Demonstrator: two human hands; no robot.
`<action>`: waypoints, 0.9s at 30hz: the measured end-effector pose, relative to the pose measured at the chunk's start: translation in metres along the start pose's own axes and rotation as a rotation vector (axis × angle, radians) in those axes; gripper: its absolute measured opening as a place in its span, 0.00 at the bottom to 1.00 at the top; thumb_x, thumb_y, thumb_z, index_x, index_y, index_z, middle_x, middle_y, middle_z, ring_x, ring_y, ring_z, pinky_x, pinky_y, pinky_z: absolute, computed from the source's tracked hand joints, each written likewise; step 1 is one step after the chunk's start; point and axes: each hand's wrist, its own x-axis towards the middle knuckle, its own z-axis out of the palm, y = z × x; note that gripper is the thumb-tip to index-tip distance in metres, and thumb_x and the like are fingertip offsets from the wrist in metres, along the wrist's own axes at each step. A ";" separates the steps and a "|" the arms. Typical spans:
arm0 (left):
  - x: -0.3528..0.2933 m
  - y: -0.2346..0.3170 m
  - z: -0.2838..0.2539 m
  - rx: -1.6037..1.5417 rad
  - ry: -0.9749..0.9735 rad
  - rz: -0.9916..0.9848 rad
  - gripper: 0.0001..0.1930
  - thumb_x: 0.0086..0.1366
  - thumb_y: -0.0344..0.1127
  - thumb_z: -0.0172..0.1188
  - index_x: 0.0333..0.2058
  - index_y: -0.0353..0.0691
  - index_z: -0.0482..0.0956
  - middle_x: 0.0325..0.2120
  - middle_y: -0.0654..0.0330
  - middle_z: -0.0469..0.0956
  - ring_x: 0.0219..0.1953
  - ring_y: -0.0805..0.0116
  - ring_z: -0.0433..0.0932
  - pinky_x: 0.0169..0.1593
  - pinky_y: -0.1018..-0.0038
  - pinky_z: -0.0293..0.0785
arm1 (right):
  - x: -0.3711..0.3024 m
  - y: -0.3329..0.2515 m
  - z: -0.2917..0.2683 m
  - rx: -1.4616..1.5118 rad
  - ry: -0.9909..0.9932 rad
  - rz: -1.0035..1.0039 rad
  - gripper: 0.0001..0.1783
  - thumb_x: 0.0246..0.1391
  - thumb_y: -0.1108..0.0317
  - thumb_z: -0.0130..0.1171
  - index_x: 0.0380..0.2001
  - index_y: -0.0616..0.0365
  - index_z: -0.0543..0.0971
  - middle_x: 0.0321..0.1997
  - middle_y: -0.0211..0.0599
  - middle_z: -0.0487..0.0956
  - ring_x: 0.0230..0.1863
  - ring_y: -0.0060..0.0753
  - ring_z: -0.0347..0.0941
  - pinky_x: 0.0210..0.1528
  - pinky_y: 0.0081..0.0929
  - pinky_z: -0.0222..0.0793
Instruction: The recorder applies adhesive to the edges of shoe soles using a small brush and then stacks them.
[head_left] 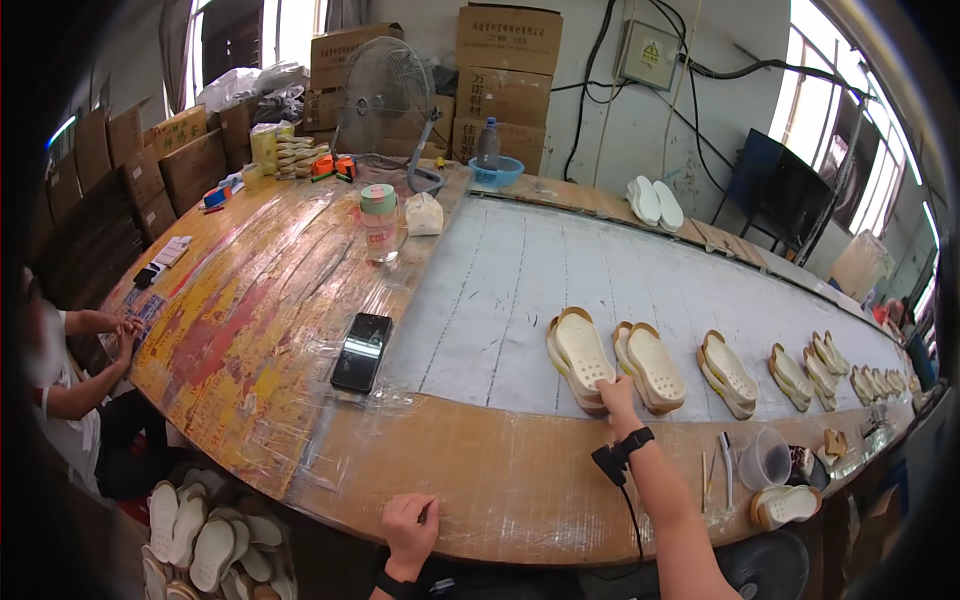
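Observation:
My right hand (618,398) grips the heel end of a cream shoe sole (582,345), which lies on another sole with a tan edge on the white board (500,300). Just right of it are more soles in a stack (655,368), then another pair (728,370), with further soles in a line toward the right. My left hand (410,528) rests closed at the table's near edge, its fingers curled; whether anything is inside is hidden. Both wrists wear dark bands, and a black device with a cable hangs at my right one.
A phone (361,352) and a lidded jar (379,222) sit to the left. A clear tub (764,458), brush (726,470) and loose soles (786,506) lie near right. A fan (385,95) stands behind. Another person's hands (126,335) are far left, above piled soles (212,545).

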 end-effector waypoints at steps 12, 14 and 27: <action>0.018 0.013 -0.005 -0.677 -0.298 -0.547 0.14 0.53 0.33 0.60 0.39 0.36 0.76 0.35 0.56 0.76 0.39 0.68 0.74 0.45 0.70 0.68 | -0.129 -0.090 -0.002 1.019 -0.960 0.350 0.37 0.45 0.72 0.53 0.60 0.49 0.53 0.57 0.36 0.62 0.56 0.40 0.62 0.47 0.49 0.65; 0.034 0.032 0.001 -0.882 -0.297 -0.462 0.25 0.58 0.34 0.57 0.53 0.33 0.62 0.45 0.55 0.70 0.47 0.70 0.69 0.51 0.71 0.65 | -0.164 -0.077 -0.006 1.035 -1.031 0.335 0.39 0.44 0.73 0.55 0.61 0.50 0.52 0.59 0.37 0.61 0.57 0.40 0.60 0.50 0.47 0.64; 0.036 0.078 0.000 -1.042 -0.046 -0.355 0.25 0.63 0.35 0.49 0.56 0.35 0.51 0.47 0.57 0.64 0.50 0.70 0.64 0.52 0.75 0.63 | -0.283 -0.064 -0.012 0.918 -0.953 0.402 0.45 0.41 0.76 0.55 0.62 0.55 0.47 0.60 0.40 0.59 0.57 0.34 0.60 0.56 0.31 0.59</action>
